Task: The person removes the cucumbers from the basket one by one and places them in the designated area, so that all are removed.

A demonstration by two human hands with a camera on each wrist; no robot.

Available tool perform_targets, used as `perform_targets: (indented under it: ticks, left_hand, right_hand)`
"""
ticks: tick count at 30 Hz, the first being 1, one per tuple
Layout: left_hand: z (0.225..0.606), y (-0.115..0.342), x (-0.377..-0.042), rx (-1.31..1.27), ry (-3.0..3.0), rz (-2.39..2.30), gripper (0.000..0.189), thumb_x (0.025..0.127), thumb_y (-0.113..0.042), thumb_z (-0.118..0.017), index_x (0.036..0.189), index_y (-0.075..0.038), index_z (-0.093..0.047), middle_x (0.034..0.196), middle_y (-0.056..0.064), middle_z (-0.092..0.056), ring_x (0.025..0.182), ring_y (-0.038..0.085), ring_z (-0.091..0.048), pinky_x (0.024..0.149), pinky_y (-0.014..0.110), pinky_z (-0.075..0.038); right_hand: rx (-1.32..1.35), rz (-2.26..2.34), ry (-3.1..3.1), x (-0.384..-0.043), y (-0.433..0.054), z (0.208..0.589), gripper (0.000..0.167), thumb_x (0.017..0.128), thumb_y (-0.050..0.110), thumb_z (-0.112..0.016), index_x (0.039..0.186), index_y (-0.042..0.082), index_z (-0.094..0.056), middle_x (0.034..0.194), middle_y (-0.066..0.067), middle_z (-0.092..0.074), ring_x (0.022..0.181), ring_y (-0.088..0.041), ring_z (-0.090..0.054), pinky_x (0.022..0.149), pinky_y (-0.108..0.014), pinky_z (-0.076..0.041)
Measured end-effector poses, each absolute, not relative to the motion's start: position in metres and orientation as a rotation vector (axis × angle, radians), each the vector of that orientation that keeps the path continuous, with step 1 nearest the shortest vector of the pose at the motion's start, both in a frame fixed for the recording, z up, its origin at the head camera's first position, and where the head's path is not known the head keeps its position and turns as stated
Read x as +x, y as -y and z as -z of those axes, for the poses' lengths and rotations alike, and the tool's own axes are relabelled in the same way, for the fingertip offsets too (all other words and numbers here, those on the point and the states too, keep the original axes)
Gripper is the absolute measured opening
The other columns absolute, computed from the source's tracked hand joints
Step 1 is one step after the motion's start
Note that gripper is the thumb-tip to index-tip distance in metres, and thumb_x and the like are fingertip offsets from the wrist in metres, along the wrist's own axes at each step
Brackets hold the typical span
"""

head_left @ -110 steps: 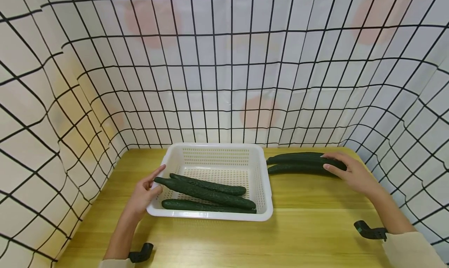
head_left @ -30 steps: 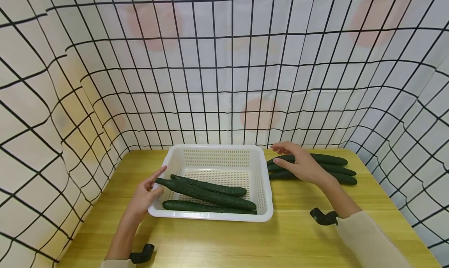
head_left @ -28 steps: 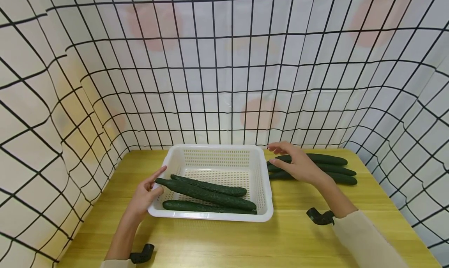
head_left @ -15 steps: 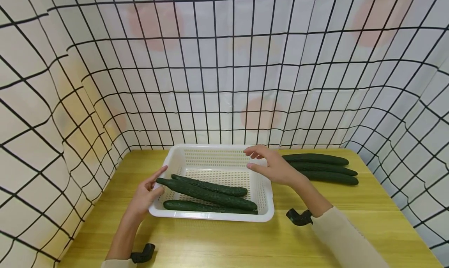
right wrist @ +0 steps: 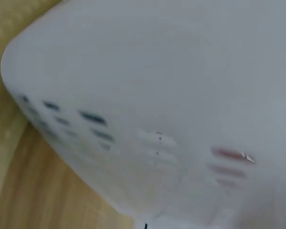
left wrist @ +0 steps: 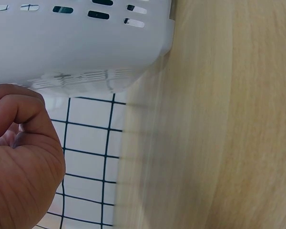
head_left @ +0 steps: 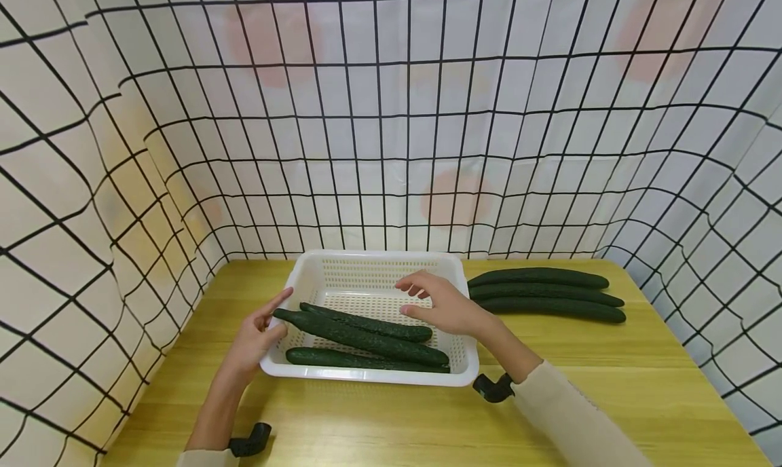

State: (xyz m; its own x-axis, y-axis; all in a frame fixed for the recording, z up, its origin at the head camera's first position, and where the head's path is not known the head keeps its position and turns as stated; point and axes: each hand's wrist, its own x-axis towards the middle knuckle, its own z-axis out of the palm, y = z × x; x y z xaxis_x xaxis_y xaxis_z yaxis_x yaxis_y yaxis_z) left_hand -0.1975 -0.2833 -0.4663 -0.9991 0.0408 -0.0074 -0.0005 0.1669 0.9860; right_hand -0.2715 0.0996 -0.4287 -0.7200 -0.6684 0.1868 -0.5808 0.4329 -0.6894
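A white perforated plastic basket (head_left: 379, 375) stands on the table with three dark green cucumbers lying inside, one of them the slanting cucumber (head_left: 366, 338). At its left rim my left hand (head_left: 253, 338) holds the basket, thumb near the rim and the tip of that cucumber. In the left wrist view the curled fingers of the left hand (left wrist: 21, 157) are beside the basket wall (left wrist: 86, 52). Over the basket's right part hovers my right hand (head_left: 442, 307), fingers loosely bent, holding nothing. The right wrist view shows only the blurred outer basket wall (right wrist: 157, 71).
Three more cucumbers (head_left: 544, 290) lie side by side on the wooden table (head_left: 366, 426), right of the basket. Black wire grid (head_left: 403, 114) over pale sheeting encloses the table at the back and both sides.
From the right end of the cucumbers on the table, my right hand has moved left past them and over the basket. My left hand and the cucumbers in the basket have stayed put.
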Motion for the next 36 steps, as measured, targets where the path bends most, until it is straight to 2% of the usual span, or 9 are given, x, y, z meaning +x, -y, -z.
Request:
perform_targets:
  ticks: [6,12,16,22,29,36]
  left_hand:
    - [0.465,0.283,-0.196,0.048,-2.369,-2.011,0.075,0.091,0.005,-0.056,0.161,-0.016,-0.038,0.121,0.022,-0.064,0.091,0.021,-0.069,0.071,0.039,-0.062]
    - [0.466,0.281,-0.198,0.049,-2.368,-2.019,0.075,0.091,0.006,-0.057,0.161,-0.016,-0.038,0.119,0.021,-0.065,0.091,0.020,-0.068,0.071,0.039,-0.062]
    - [0.468,0.281,-0.198,0.040,-2.374,-2.014,0.076,0.090,0.005,-0.057,0.160,-0.017,-0.039,0.125,0.022,-0.063,0.093,0.020,-0.067,0.072,0.039,-0.062]
    - [0.470,0.284,-0.199,0.041,-2.380,-2.005,0.075,0.090,0.004,-0.055,0.160,-0.018,-0.039,0.136,0.025,-0.058,0.095,0.022,-0.067,0.072,0.040,-0.062]
    - [0.470,0.284,-0.199,0.032,-2.382,-2.011,0.074,0.091,0.005,-0.056,0.160,-0.018,-0.041,0.123,0.015,-0.063,0.090,0.020,-0.067,0.071,0.039,-0.062]
    - [0.471,0.283,-0.199,0.021,-2.390,-2.005,0.075,0.090,0.005,-0.057,0.159,-0.018,-0.042,0.121,0.017,-0.063,0.089,0.020,-0.066,0.071,0.039,-0.061]
  right_hand:
    - [-1.083,1.124,-2.536,-0.274,-0.085,0.437,0.050,0.100,0.028,-0.066,0.144,0.006,-0.054,0.140,-0.010,-0.059,0.122,-0.032,-0.060,0.103,-0.050,-0.051]
    - [-1.080,1.052,-2.522,-0.278,-0.074,0.444,0.048,0.101,0.026,-0.066,0.142,0.003,-0.056,0.138,-0.015,-0.060,0.120,-0.034,-0.060,0.101,-0.052,-0.052]
    - [-1.063,0.984,-2.501,-0.278,-0.071,0.445,0.045,0.101,0.024,-0.066,0.139,0.002,-0.057,0.138,-0.018,-0.059,0.120,-0.035,-0.060,0.101,-0.053,-0.052]
    - [-1.090,0.858,-2.510,-0.277,-0.067,0.448,0.042,0.101,0.021,-0.066,0.137,0.001,-0.060,0.136,-0.017,-0.062,0.118,-0.032,-0.062,0.098,-0.048,-0.053]
    - [-1.058,0.687,-2.512,-0.275,-0.065,0.451,0.041,0.101,0.023,-0.066,0.137,0.005,-0.061,0.133,-0.012,-0.065,0.118,-0.029,-0.064,0.098,-0.044,-0.054]
    - [-0.948,0.542,-2.498,-0.273,-0.064,0.452,0.041,0.104,0.030,-0.060,0.140,0.012,-0.060,0.134,-0.010,-0.067,0.121,-0.026,-0.065,0.101,-0.043,-0.053]
